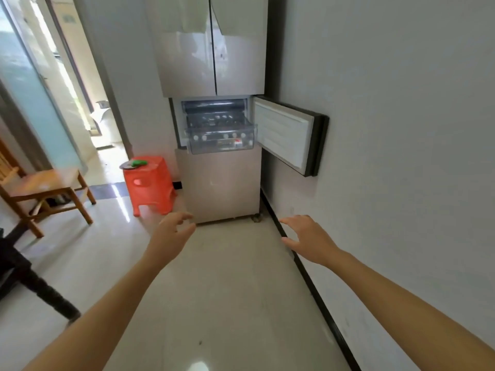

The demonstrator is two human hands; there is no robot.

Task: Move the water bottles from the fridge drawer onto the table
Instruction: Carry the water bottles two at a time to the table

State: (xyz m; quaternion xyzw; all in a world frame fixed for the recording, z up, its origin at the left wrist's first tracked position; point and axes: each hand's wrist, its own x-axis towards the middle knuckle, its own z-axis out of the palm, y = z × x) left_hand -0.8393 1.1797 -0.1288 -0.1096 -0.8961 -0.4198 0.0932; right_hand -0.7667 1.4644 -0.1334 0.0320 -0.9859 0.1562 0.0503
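Both hands, left hand (171,231) and right hand (308,236), are empty with fingers spread, well short of the fridge drawer (222,139) pulled out at the far middle, where the water bottles (219,136) lie; best to step close before gripping one.

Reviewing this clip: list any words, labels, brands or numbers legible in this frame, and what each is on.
No text can be read.
Red-and-white label on an item inside the pulled-out fridge drawer: too small and blurred to read.
Small dark marks on the upper right fridge door: too blurred to tell if they are print.
Pale patch on the wall above the doorway: blurred, unreadable.
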